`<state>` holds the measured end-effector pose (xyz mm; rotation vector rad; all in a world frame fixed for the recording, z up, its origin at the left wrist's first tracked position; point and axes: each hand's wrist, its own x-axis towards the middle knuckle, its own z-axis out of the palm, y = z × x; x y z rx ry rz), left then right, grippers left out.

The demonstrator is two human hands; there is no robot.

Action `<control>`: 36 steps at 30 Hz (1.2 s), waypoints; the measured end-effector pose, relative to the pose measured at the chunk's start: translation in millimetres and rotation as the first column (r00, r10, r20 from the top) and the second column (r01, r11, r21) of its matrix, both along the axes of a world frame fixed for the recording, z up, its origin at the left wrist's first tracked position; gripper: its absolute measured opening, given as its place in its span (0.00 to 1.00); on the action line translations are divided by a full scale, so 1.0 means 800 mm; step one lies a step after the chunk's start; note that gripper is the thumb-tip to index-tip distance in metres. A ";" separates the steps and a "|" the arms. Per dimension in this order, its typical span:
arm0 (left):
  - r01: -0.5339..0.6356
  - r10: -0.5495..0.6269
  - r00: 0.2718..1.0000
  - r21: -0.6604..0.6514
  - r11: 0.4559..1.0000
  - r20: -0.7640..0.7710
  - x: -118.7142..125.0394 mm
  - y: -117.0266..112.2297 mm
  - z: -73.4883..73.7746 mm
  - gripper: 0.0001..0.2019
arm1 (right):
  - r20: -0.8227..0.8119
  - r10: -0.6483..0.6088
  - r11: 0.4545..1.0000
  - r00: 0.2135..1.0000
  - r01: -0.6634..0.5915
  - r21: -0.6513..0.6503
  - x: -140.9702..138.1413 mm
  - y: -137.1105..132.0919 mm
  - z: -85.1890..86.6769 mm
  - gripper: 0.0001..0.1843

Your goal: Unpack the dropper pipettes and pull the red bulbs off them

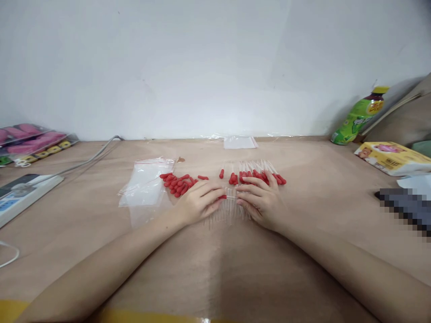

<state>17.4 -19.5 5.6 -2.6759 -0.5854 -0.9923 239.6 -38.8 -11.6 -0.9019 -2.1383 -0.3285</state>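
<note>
My left hand (202, 202) pinches a red rubber dropper bulb (222, 197), its open end turned to the right. A clear dropper tube (231, 197) lies level between my hands, its left end at the bulb and its right end in the closed fingers of my right hand (264, 202). Beneath them several loose clear tubes (230, 215) lie side by side on the table. Loose red bulbs (178, 185) are heaped beyond my left hand. Past my right hand, droppers with red bulbs fitted (249, 175) lie in a row, tips pointing away; my fingers partly cover them.
Clear zip bags (144, 184) lie left of the bulbs, another bag (240, 142) near the wall. At left are a power strip (27, 197) with a cable and packaged pink items (30, 141). A green bottle (358, 116), yellow box (393, 158) and blurred dark object (404, 206) are right.
</note>
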 end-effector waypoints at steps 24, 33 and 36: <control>-0.086 0.061 0.976 -0.113 0.990 -0.210 0.012 -0.025 0.012 0.10 | 0.195 0.257 0.926 0.947 -0.299 0.231 0.006 -0.014 0.014 0.10; -0.319 0.318 0.948 -0.110 0.941 -0.027 -0.039 0.012 0.048 0.11 | -0.141 0.021 0.986 0.990 0.003 0.169 0.039 0.010 0.013 0.12; -0.496 0.522 0.852 -0.261 0.828 0.039 -0.075 0.030 0.076 0.13 | -0.202 -0.140 0.989 0.969 0.146 0.013 0.033 0.012 0.015 0.12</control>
